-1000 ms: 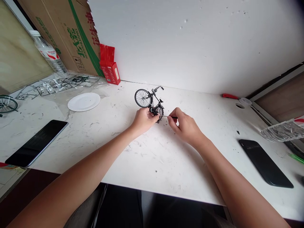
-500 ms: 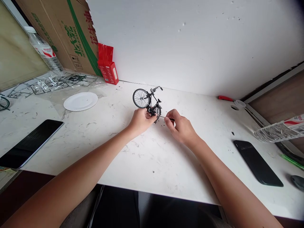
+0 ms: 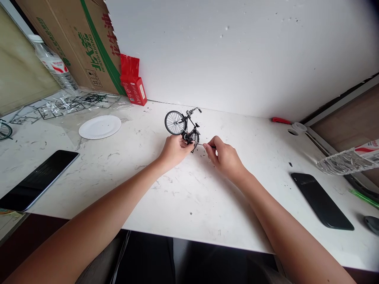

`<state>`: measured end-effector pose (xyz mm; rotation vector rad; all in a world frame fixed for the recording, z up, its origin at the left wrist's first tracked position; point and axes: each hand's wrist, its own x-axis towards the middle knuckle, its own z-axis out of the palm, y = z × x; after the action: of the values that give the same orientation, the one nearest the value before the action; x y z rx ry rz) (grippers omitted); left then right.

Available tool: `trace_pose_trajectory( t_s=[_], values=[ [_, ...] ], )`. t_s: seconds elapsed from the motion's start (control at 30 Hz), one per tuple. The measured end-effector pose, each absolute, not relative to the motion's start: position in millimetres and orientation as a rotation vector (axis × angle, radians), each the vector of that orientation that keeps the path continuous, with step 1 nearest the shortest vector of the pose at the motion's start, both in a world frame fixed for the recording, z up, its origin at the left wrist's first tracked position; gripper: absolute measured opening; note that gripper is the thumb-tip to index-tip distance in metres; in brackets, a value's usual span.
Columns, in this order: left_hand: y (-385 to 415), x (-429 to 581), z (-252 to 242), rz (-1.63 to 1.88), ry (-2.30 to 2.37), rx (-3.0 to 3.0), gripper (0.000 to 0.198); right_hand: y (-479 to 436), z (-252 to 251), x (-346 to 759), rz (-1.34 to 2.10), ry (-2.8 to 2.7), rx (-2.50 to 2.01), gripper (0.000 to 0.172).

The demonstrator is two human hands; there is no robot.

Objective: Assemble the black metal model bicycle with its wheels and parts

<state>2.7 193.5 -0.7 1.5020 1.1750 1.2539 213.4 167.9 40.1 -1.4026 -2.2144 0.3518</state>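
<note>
A small black model bicycle [image 3: 183,124] stands upright on the white marbled table [image 3: 183,197], near the back wall. My left hand [image 3: 173,150] is closed on its rear end, fingers around the rear wheel. My right hand [image 3: 223,156] pinches a thin black screwdriver [image 3: 207,146], whose tip points left at the rear wheel hub. The rear wheel is partly hidden by my left fingers.
A white paper plate [image 3: 100,126] and plastic part frames [image 3: 71,103] lie at the left. Black phones lie at the left [image 3: 37,179] and right [image 3: 321,200]. A red box [image 3: 134,88], a cardboard carton [image 3: 79,43] and a water bottle [image 3: 51,65] stand at the back left.
Both hands stay on the bicycle and the screwdriver. The view has shifted slightly, so the scene sits a little more to the left.
</note>
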Motion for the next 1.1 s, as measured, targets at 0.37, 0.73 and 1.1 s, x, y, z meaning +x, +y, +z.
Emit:
trace_pose_trajectory(
  t_s=[0.37,0.73,1.1],
  values=[
    [194.0,0.3,1.8,1.263,1.189,1.559,0.021,171.8,34.5,215.0,0.445,-2.298,-1.353,0.043],
    [190.0,2.1,6.1,1.366,1.258,1.759,0.012,162.8,36.3,199.4,1.302,-1.577,-1.334,0.052],
    [190.8,2.2,10.8,1.415,1.199,1.774,0.018,158.8,38.7,200.2,0.814,-1.903,-1.417,0.058]
  ],
)
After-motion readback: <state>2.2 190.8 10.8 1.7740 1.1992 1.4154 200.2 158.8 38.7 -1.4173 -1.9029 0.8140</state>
